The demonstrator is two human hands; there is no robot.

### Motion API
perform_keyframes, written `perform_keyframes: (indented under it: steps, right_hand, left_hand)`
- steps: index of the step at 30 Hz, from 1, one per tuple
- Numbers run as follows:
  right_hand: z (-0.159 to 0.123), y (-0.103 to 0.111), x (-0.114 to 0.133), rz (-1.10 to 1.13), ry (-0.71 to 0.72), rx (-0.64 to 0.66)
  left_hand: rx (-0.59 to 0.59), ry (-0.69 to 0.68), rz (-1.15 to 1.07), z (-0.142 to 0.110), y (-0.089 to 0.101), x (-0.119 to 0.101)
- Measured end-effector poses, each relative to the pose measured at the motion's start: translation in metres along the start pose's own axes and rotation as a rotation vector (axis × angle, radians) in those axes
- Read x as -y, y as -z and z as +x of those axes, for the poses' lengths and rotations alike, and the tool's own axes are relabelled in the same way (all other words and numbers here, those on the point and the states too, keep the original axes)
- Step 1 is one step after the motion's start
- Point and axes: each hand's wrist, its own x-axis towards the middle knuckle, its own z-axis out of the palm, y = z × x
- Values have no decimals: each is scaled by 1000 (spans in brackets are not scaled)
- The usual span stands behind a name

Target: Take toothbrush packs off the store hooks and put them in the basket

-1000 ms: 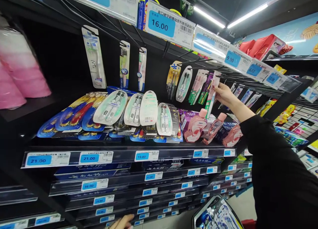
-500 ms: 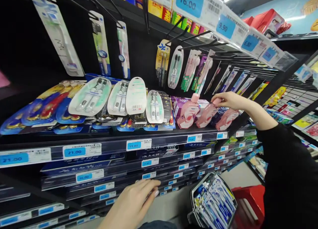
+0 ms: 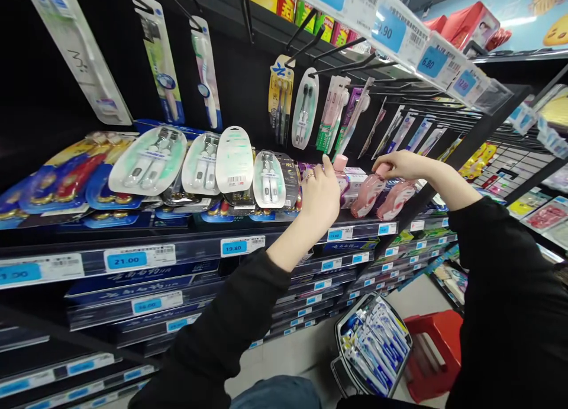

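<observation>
Three pink bottles stand near the right end of the shelf. My right hand [image 3: 390,165] grips the cap of the middle pink bottle [image 3: 367,195], which stands tilted on the shelf. The right-hand pink bottle [image 3: 396,199] leans beside it. My left hand [image 3: 320,196], with a ring on one finger, is raised in front of the left pink bottle [image 3: 340,163] and covers most of it. Its thumb and fingers look apart; whether they touch that bottle I cannot tell. A purple and white box [image 3: 355,185] lies behind the bottles.
Packaged toothbrushes [image 3: 148,160] lie left of my hands, and more toothbrushes [image 3: 305,108] hang from hooks above. A price rail [image 3: 394,30] juts out overhead. Below stand a basket of toothbrush packs [image 3: 377,344] and a red stool-like object [image 3: 432,353].
My left hand has risen from below the shelf to the left pink bottle. My right hand stays at the middle bottle's cap. The view has shifted slightly.
</observation>
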Motion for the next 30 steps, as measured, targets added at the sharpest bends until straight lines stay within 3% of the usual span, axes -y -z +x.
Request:
perform_keyframes:
  steps: [4, 8, 14, 21, 30]
  right_hand:
    - [-9, -4, -2, 6, -11, -92]
    - [-17, -11, -8, 37, -35, -187]
    - [-10, -15, 1, 14, -29, -225]
    - [-1, -6, 5, 53, -62, -160]
    - [-5, -3, -2, 211, -87, -89]
  left_hand:
    - [138, 65, 53, 19, -10, -4]
    - [91, 39, 84, 18, -10, -1]
    - [125, -22, 3, 14, -12, -2]
    - [181, -212, -186, 15, -24, -15]
    - [131, -232, -321, 32, -71, -47]
